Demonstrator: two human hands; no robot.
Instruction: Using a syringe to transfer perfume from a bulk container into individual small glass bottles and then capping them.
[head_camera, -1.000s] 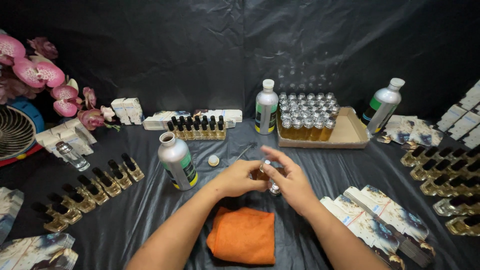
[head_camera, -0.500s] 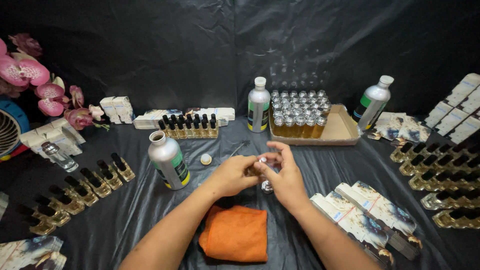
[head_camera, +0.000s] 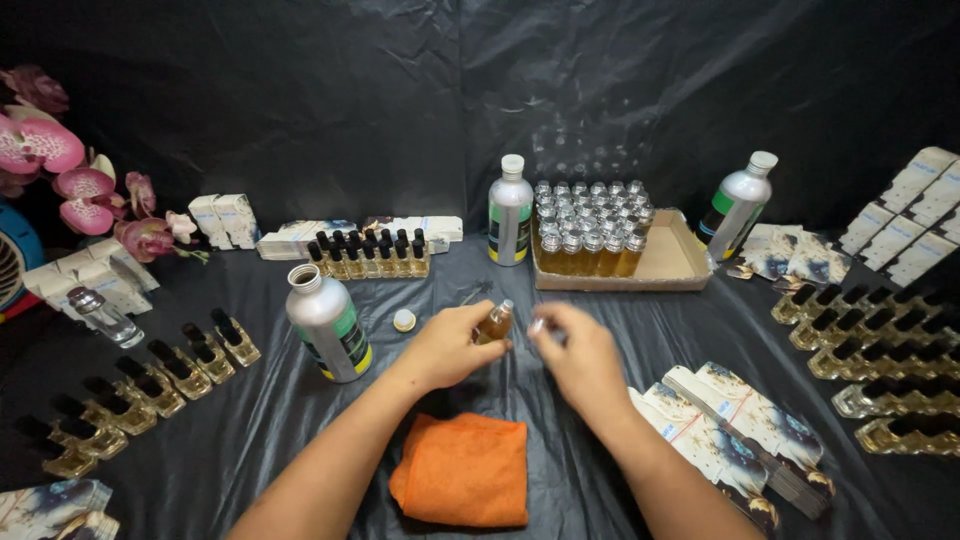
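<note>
My left hand holds a small amber glass bottle above the black table, tilted with its neck pointing up and to the right. My right hand is just to the bottle's right, a short gap away. Its fingertips pinch a small silver cap. An orange cloth lies on the table below both hands, between my forearms.
An open silver bottle and its small cap stand left of my hands. Behind are a capped silver bottle, a cardboard tray of several filled bottles and a leaning silver bottle. Black-capped bottles line the left and right, with flat boxes at lower right.
My hands, which were joined over the small bottle, have parted. The left keeps the bottle and has tilted it; the right has drawn back to the right with the silver cap.
</note>
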